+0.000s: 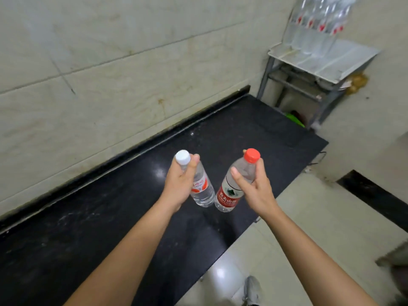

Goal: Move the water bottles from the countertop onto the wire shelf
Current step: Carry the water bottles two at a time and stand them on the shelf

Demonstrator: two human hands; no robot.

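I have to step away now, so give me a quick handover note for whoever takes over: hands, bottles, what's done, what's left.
Left hand grips the white-capped bottle near its neck; right hand grips the red-capped bottle likewise.
Both are tilted over the black countertop.
Done: several bottles stand on the wire shelf.
Left: carry these two over and set them there.

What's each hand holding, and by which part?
The left hand grips the white-capped bottle by its neck and shoulder, just under the cap; the right hand grips the red-capped bottle likewise.
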